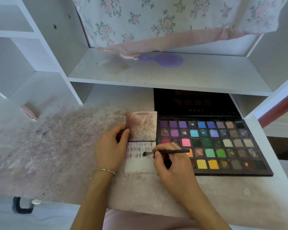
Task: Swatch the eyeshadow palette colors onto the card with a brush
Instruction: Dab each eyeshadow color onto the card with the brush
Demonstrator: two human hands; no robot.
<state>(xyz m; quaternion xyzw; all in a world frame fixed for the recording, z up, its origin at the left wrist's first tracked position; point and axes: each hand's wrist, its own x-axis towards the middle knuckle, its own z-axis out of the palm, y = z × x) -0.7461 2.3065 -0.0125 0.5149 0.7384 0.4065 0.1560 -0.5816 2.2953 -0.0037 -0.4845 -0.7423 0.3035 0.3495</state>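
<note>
The card (140, 165) lies on the counter (65, 146), touching the left side of the open palette (211, 146). The left hand (111, 146) fingers pinch the card's left edge. The right hand (171, 161) fingers grasp the brush (166, 152), bristles on the card.

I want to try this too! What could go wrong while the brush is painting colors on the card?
The right hand rests over the palette pans while it works the brush, so it might smear colors or pick up powder. The brush tip sits close to earlier swatches on the card, so a new stroke could blur them. Loose powder already dusts the table, and more could fall if the left hand lets the card slip.
</note>
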